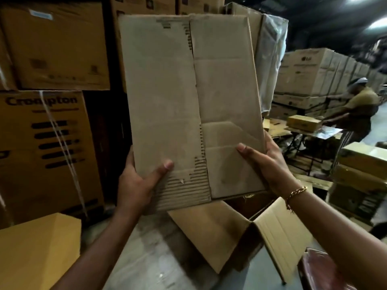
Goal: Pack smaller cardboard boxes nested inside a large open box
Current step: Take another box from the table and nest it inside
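We see our L hand (136, 185) and R hand (266, 164) raised in front of us, each clamped on a btm corner of a flat carton (178, 91); both thumbs press on the near face, fingers curl behind the side edges, so it's a pinch grip on both sides; a gold chain bracelet (295, 192) sits on the R wrist. The carton is a collapsed rectangle of dull brown corrugated board, held upright w/ a slight tilt; a vertical seam runs down the middle; the liner is torn away near the btm, baring the ribbed fluting; fold creases cross the R half.

Just below it the big open box (219, 231) stands on the grey, scuffed floor (150, 248), its smooth flaps splayed outward; we can't tell what's inside. A yellowish carton (39, 248) sits at lower L.

Behind: a printed "Crompton" carton (41, 143) bound w/ clear strapping, stacked w/ others; a plastic-wrapped stack (270, 59) to the R; further back, rows of pale cartons (307, 70) and a person (360, 109) bent over a table.
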Demonstrator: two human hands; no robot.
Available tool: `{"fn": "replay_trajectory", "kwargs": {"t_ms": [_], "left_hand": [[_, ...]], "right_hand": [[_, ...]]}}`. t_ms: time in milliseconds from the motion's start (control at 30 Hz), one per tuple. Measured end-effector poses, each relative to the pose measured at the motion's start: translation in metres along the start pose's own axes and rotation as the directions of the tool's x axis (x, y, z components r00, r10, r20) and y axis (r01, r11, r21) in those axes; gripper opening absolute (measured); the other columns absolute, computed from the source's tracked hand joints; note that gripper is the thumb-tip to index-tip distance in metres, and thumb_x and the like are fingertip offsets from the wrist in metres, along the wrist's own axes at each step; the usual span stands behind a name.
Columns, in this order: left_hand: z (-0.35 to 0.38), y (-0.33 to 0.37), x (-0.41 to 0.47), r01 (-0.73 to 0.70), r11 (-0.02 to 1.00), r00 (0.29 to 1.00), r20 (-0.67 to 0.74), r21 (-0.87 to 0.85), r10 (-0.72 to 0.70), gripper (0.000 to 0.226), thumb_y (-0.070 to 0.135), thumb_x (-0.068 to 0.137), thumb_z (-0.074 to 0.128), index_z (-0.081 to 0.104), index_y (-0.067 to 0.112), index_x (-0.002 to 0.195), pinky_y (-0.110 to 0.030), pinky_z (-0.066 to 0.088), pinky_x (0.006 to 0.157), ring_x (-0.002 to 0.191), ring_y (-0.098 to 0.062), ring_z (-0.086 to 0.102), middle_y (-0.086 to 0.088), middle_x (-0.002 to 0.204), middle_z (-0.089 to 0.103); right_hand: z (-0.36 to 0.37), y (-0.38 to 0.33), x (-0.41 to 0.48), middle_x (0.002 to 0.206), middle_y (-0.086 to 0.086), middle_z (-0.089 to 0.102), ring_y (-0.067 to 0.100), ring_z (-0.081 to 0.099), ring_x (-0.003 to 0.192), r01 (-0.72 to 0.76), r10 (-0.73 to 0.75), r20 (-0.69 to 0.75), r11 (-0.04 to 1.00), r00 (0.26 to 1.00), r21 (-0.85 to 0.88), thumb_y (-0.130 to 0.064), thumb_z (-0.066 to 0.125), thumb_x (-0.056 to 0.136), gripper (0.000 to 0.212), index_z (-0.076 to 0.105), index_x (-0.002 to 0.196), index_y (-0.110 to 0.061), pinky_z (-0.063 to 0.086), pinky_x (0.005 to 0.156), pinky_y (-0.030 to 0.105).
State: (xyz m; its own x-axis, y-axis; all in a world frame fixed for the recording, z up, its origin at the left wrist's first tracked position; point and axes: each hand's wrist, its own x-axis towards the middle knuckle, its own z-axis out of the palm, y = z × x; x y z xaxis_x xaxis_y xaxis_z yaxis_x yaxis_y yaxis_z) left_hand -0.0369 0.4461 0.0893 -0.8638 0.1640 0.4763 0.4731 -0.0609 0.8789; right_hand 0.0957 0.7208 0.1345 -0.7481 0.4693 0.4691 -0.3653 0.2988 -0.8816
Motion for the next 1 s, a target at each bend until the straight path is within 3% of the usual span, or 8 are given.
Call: {"fn": "replay_trajectory", "kwargs": {"t_ms": [133,233,367,533,700,833,933,1000], "left_hand": [[0.065,-0.006,0.046,-0.041,0.998,0.999,0.007,-0.038,0.042,0.087,0.072,0.058,0.080,0.048,0.043,0.133,-0.040,0.057,0.094,0.104,0.001,0.065,0.017,0.118,0.066],[0.111,-0.006,0.081,-0.031,0.996,0.999,0.027,-0.079,0.033,0.088,0.070,0.059,0.080,0.049,0.040,0.135,-0.039,0.057,0.093,0.106,-0.001,0.066,0.016,0.120,0.066],[0.166,-0.003,0.121,0.033,0.995,0.997,0.067,-0.092,-0.026,0.080,0.072,0.054,0.078,0.050,0.044,0.124,-0.038,0.059,0.089,0.100,-0.003,0.068,0.014,0.115,0.067],[0.218,-0.008,0.155,0.134,0.990,0.987,0.091,-0.037,-0.130,0.085,0.071,0.053,0.076,0.054,0.030,0.124,-0.044,0.057,0.094,0.104,-0.016,0.069,0.005,0.118,0.070],[0.258,-0.015,0.172,0.259,0.957,0.965,0.069,-0.132,-0.252,0.074,0.045,0.066,0.083,0.059,0.014,0.129,-0.037,0.057,0.091,0.104,-0.021,0.071,-0.004,0.116,0.073],[0.293,-0.014,0.173,0.341,0.919,0.939,0.028,-0.196,-0.342,0.044,0.026,0.083,0.080,0.065,0.010,0.121,-0.035,0.061,0.079,0.093,-0.023,0.075,-0.012,0.108,0.076],[0.319,-0.004,0.169,0.376,0.918,0.923,-0.041,-0.122,-0.383,0.035,0.027,0.086,0.076,0.072,0.006,0.113,-0.046,0.055,0.098,0.102,-0.030,0.072,-0.015,0.109,0.075],[0.334,0.003,0.164,0.421,0.906,0.903,-0.073,-0.054,-0.424,0.033,0.031,0.087,0.075,0.075,0.007,0.110,-0.047,0.048,0.107,0.111,-0.031,0.068,-0.013,0.112,0.074]], "right_hand": [[-0.044,0.010,0.065,0.112,-0.006,0.075,0.017,0.073,0.101,0.039,-0.040,-0.022,0.998,0.999,-0.054,-0.031,0.083,0.080,0.065,0.052,0.137,-0.026,0.060,0.074,0.028],[-0.073,0.014,0.112,0.110,-0.009,0.075,0.014,0.074,0.098,0.028,-0.031,-0.023,0.994,0.999,-0.109,-0.035,0.081,0.080,0.060,0.054,0.134,-0.029,0.060,0.072,0.027],[-0.111,0.018,0.169,0.116,-0.001,0.074,0.017,0.074,0.099,0.020,-0.025,-0.022,0.983,0.999,-0.185,-0.038,0.081,0.080,0.061,0.056,0.134,-0.024,0.061,0.074,0.030],[-0.146,0.027,0.231,0.104,-0.009,0.076,0.005,0.074,0.087,-0.052,0.057,0.014,0.968,0.998,-0.246,-0.040,0.080,0.081,0.058,0.058,0.132,-0.022,0.057,0.064,0.016],[-0.172,0.046,0.288,0.094,-0.017,0.077,0.007,0.075,0.081,-0.141,0.191,0.112,0.926,0.975,-0.351,-0.060,0.084,0.065,0.064,0.065,0.119,-0.031,0.057,0.057,0.018],[-0.196,0.065,0.336,0.086,-0.012,0.078,0.013,0.076,0.075,-0.196,0.298,0.178,0.878,0.938,-0.437,-0.073,0.084,0.047,0.076,0.068,0.107,-0.030,0.057,0.054,0.023],[-0.211,0.078,0.363,0.104,-0.001,0.073,0.023,0.073,0.088,-0.204,0.362,0.237,0.839,0.901,-0.505,-0.076,0.081,0.047,0.089,0.066,0.121,-0.029,0.058,0.070,0.035],[-0.222,0.086,0.372,0.108,0.002,0.070,0.026,0.070,0.090,-0.215,0.396,0.257,0.822,0.881,-0.528,-0.076,0.080,0.048,0.093,0.064,0.124,-0.024,0.056,0.070,0.035]]}}
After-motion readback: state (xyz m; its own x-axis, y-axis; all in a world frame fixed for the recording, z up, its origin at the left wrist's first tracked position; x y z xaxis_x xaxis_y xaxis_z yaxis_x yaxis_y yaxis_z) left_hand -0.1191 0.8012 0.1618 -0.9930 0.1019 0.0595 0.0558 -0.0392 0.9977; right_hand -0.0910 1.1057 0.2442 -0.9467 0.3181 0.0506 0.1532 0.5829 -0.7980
